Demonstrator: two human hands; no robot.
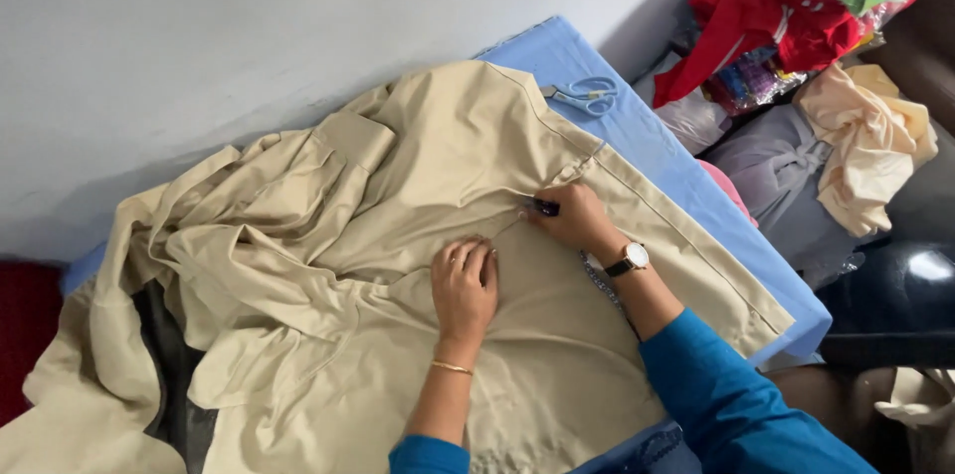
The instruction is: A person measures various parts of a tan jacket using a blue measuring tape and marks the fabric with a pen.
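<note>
Looking down from the head view: left hand (464,287) pressed flat, fingers together, on one beige garment (398,265) spread over the blue counter (686,186). Right hand (575,219), grip pinching one small dark marker (545,206) just beyond. One pair of scissors (585,94) well beyond. Risk: loose folds shifting under the tip, skewing the line.

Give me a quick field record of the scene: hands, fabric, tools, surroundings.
left hand: flat on the beige fabric, pressing it down
right hand: pinching a small dark tool at the fabric's seam
surface: blue-covered table against a grey wall
scissors: lying on the table beyond the fabric, untouched
clutter: red cloth and cream cloth piled beside the table
</note>
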